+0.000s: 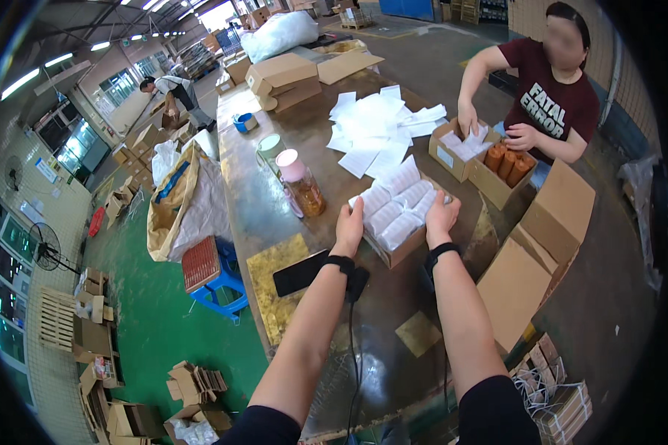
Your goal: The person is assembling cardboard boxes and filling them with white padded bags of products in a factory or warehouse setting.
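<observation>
Gripping one open brown carton (408, 251) with two hands; all positions below are read from it. It is at, or just above, the dark shiny table (375, 311); I cannot tell whether its base touches. Contents: white-wrapped rolls (397, 204) packed side by side, count uncertain since the wrappings merge.

My left hand (350, 226): flat to the carton's left wall, thumb up at the rim, fingers lightly bent along the outside and partly hidden. My right hand (441, 215): same hold on the right wall, thumb at the rim. Neither has anything but the carton. Black wrist straps (342, 262): 2, one per arm, on my side of the carton.

Left of carton: 2 bottles, one pink-lidded bottle (304, 189) with amber contents and, farther off, one green-lidded bottle (270, 146). Left and nearer me: 1 black phone (300, 273). Far left, beyond the bottles: 1 blue tape roll (243, 122).

Beyond carton: 1 loose heap of white sheets (375, 126), overlapping, uncounted.

Right and beyond: 2 cartons at one co-worker (549, 96); one hand dips into the carton of white packets (447, 159), the other hand is at the carton of orange rolls (490, 183), at least 3 rolls showing. Right of carton: 1 larger carton (516, 289), flaps spread.
</observation>
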`<action>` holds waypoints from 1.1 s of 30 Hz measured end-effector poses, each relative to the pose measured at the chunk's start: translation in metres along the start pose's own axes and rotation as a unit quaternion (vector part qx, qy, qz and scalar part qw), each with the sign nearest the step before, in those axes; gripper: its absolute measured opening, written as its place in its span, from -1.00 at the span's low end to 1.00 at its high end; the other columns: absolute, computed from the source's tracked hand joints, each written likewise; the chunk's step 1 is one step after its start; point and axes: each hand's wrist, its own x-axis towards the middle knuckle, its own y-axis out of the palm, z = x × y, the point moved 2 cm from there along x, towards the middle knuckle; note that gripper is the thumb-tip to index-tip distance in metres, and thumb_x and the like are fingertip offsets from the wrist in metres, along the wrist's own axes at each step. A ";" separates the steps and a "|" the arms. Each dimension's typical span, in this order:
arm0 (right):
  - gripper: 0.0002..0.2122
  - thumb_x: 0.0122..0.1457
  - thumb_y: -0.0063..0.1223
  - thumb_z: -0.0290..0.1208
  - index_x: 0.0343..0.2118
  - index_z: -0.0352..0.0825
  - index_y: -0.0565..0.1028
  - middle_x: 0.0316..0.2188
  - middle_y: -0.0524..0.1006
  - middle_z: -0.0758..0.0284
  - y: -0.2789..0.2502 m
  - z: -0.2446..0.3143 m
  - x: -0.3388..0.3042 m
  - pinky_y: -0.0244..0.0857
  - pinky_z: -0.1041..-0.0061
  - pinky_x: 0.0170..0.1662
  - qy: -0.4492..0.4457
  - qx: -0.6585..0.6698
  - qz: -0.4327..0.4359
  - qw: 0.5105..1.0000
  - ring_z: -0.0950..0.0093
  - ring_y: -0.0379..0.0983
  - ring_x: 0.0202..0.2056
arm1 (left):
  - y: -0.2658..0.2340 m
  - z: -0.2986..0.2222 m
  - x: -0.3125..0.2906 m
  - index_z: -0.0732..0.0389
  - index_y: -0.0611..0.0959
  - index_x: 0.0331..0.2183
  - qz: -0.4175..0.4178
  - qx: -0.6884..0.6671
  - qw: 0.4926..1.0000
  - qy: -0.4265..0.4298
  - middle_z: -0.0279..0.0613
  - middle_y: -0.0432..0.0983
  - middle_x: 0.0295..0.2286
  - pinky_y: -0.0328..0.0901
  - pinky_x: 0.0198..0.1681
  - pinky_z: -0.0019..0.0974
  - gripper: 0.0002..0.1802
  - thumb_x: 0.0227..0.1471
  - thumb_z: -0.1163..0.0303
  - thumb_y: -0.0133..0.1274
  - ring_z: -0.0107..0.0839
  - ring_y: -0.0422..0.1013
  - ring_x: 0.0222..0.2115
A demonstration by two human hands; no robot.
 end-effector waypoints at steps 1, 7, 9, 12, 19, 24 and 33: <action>-0.58 0.07 -0.01 -0.18 -0.15 -0.45 0.35 -0.17 0.41 0.02 -0.002 0.002 0.001 0.16 0.26 -0.01 -0.004 -0.009 0.021 1.000 0.11 0.31 -0.08 | -0.003 0.004 -0.005 0.41 0.47 -0.27 -0.001 0.003 1.000 -0.001 0.02 0.47 -0.37 0.23 -0.24 -0.30 -0.41 0.05 -0.03 -0.12 -0.28 0.37 -0.34; -0.55 0.07 -0.06 -0.11 -0.17 -0.46 0.37 -0.16 0.42 -0.02 -0.020 0.007 -0.027 0.19 0.27 -0.04 -0.001 -0.069 0.121 0.990 0.10 0.33 -0.09 | -0.031 0.018 -0.084 0.42 0.46 -0.33 -0.050 0.045 0.998 -0.016 0.08 0.45 -0.39 0.23 -0.27 -0.28 -0.44 0.05 -0.01 -0.08 -0.26 0.36 -0.35; -0.56 0.07 -0.06 -0.12 -0.18 -0.46 0.38 -0.17 0.42 -0.03 -0.036 0.002 -0.039 0.19 0.27 -0.04 -0.011 -0.071 0.129 0.989 0.09 0.33 -0.09 | -0.036 0.008 -0.129 0.38 0.45 -0.34 -0.048 0.019 0.997 -0.050 -0.06 0.43 -0.43 0.22 -0.32 -0.34 -0.50 0.06 0.03 -0.06 -0.38 0.31 -0.39; -0.57 0.06 -0.05 -0.12 -0.20 -0.46 0.38 -0.20 0.43 -0.04 -0.055 -0.007 -0.067 0.19 0.26 -0.06 -0.033 -0.048 0.175 0.983 0.05 0.33 -0.12 | -0.056 0.005 -0.188 0.36 0.43 -0.21 -0.008 -0.049 0.994 -0.096 -0.23 0.36 -0.30 0.13 -0.17 -0.40 -0.45 0.10 -0.01 -0.15 -0.48 0.21 -0.27; -0.62 0.09 -0.07 -0.18 -0.24 -0.49 0.36 -0.26 0.42 -0.02 -0.124 -0.014 -0.158 0.18 0.29 -0.08 -0.081 -0.040 0.205 0.975 0.09 0.33 -0.17 | -0.099 -0.004 -0.297 0.32 0.37 -0.15 -0.047 -0.178 0.964 -0.191 -0.21 0.31 -0.20 0.06 -0.03 -0.36 -0.38 0.12 -0.11 -0.27 -0.43 0.19 -0.18; -0.58 0.14 -0.09 -0.19 -0.18 -0.54 0.29 -0.19 0.34 0.00 -0.224 -0.031 -0.242 0.11 0.33 -0.03 -0.001 0.004 0.240 0.971 0.17 0.26 -0.12 | -0.142 0.031 -0.352 0.24 0.38 -0.12 -0.054 -0.251 0.945 -0.204 -0.24 0.32 -0.17 0.04 0.01 -0.35 -0.43 0.16 -0.08 -0.34 -0.44 0.19 -0.13; -0.61 0.23 -0.23 -0.11 -0.36 -0.41 0.46 -0.45 0.46 0.37 -0.262 -0.010 -0.215 0.20 0.52 -0.26 0.126 -0.012 0.536 0.834 0.54 0.32 -0.39 | -0.190 0.067 -0.490 0.17 0.46 -0.51 -0.257 -0.448 0.821 -0.245 -0.14 0.42 -0.59 0.32 -0.39 -0.32 -0.65 0.13 0.13 -0.20 -0.31 0.36 -0.56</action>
